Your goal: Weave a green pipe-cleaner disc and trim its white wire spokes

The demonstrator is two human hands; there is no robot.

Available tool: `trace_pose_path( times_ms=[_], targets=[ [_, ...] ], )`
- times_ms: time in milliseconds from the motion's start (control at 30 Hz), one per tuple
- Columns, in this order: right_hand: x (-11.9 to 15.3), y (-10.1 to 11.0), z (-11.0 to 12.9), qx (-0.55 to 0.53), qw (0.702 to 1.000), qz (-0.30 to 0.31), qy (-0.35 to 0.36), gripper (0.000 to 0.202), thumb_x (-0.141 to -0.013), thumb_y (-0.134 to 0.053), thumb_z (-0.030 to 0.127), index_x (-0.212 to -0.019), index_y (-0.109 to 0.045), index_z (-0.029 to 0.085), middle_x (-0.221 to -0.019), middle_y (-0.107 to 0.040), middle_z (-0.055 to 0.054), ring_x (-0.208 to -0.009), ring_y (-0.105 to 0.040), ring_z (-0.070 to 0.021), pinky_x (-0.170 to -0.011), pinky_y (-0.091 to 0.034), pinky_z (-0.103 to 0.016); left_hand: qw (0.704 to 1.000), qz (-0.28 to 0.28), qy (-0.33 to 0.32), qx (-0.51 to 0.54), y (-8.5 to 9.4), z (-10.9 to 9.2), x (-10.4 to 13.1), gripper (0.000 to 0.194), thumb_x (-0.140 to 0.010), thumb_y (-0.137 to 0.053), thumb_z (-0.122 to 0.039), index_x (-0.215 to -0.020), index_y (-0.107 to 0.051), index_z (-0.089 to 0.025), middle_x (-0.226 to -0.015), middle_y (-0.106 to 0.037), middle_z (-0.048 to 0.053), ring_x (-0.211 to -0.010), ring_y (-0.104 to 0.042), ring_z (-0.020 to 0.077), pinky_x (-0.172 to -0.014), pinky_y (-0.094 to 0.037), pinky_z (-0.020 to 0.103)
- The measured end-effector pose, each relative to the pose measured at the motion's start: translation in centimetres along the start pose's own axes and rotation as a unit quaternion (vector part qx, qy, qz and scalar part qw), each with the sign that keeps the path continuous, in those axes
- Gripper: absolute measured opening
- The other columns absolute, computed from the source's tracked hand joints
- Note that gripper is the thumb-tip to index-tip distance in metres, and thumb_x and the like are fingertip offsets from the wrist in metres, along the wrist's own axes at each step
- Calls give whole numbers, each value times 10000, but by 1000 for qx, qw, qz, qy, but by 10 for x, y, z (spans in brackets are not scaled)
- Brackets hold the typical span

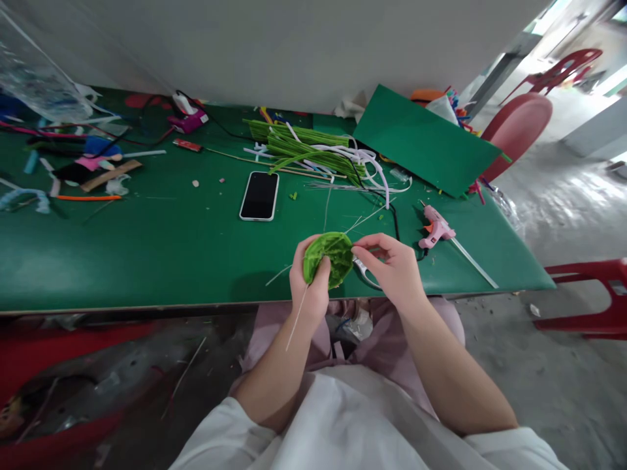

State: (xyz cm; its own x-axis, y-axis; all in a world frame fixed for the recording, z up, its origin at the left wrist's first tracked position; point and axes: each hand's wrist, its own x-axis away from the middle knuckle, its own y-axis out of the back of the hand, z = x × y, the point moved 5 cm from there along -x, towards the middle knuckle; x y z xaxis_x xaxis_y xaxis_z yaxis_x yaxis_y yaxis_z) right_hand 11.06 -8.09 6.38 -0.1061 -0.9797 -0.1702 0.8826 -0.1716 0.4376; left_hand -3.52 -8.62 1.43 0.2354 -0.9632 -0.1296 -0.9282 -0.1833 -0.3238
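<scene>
My left hand (309,281) is wrapped around a bright green bowl-shaped piece of chenille stems (337,261), with its thumb pressed inside. Thin pale wires stick out from the piece in several directions, one crossing my left wrist. At the piece's right rim, my right hand (389,264) pinches the edge between thumb and forefinger. Partly hidden beneath that hand lie scissors (365,274), of which a grey handle shows. Both hands are just above the front edge of the green table (147,261).
A white-edged phone (259,196) lies behind my hands. Beyond it are bundled green chenille stems (313,147) and lilac ones (369,160). To the right sit a pink glue gun (435,227) with a glue stick and a green board (424,143). A small doll (93,160) lies left.
</scene>
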Motion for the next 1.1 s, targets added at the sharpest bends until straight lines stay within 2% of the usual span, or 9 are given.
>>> trace_pose_path(
  times_ms=[167, 367, 500, 600, 700, 900, 1033, 1100],
  targets=[
    [1, -4, -4, -33, 999, 20, -28, 98, -732, -591, 276, -720, -605, 179, -649, -594, 16, -524, -488, -87, -453, -351, -201, 999, 26, -36, -28, -2, -3, 1, 265, -771, -564, -244, -1032, -523, -227, -963, -619, 26, -876, -607, 173, -807, -493, 329],
    [4, -8, -4, -14, 999, 13, -43, 99, -746, -562, 271, -704, -560, 181, -630, -555, 25, -504, -451, -74, -430, -319, -192, 993, 23, -83, -80, -2, -6, 2, 262, -769, -564, -241, -1029, -539, -221, -972, -616, 30, -891, -593, 169, -814, -478, 306],
    [3, -10, -7, -38, 998, 23, -39, 108, -753, -563, 287, -711, -547, 190, -639, -547, 27, -525, -463, -79, -446, -335, -195, 998, 21, -30, -45, -1, -3, 1, 269, -755, -575, -244, -1021, -538, -227, -949, -620, 27, -855, -605, 173, -763, -508, 308],
    [1, -8, -11, -98, 994, 35, -40, 119, -746, -584, 311, -766, -546, 200, -680, -562, 22, -597, -513, -95, -511, -392, -204, 999, 16, 49, -3, 0, 3, -1, 285, -732, -592, -242, -1010, -532, -239, -895, -622, 16, -739, -617, 160, -549, -530, 241],
    [0, -4, -15, -141, 988, 34, -53, 161, -768, -558, 359, -817, -554, 205, -679, -580, 15, -642, -549, -114, -566, -434, -227, 996, 2, 93, 15, 2, 6, -2, 300, -711, -603, -234, -1002, -530, -244, -857, -618, 9, -659, -609, 149, -382, -466, 176],
    [2, -7, -17, -88, 994, 56, -40, 156, -717, -625, 341, -762, -600, 193, -694, -598, 8, -634, -531, -114, -564, -407, -237, 994, 16, 104, 8, 0, 7, -2, 306, -710, -598, -243, -1008, -528, -239, -858, -610, 17, -614, -589, 134, -363, -452, 170],
    [3, -9, -17, -89, 994, 35, -49, 144, -707, -636, 321, -683, -590, 187, -617, -571, 25, -544, -481, -93, -502, -370, -225, 994, 67, 81, 12, -4, 0, 0, 331, -716, -600, -282, -1034, -521, -238, -928, -594, 36, -639, -577, 128, -404, -466, 177],
    [3, -10, -19, -131, 989, 26, -71, 156, -703, -642, 315, -651, -571, 186, -561, -549, 37, -508, -470, -88, -485, -372, -220, 991, 104, 69, 38, -7, -3, 1, 409, -723, -588, -318, -1114, -483, -258, -1002, -573, 51, -627, -573, 123, -397, -461, 181]
  ],
)
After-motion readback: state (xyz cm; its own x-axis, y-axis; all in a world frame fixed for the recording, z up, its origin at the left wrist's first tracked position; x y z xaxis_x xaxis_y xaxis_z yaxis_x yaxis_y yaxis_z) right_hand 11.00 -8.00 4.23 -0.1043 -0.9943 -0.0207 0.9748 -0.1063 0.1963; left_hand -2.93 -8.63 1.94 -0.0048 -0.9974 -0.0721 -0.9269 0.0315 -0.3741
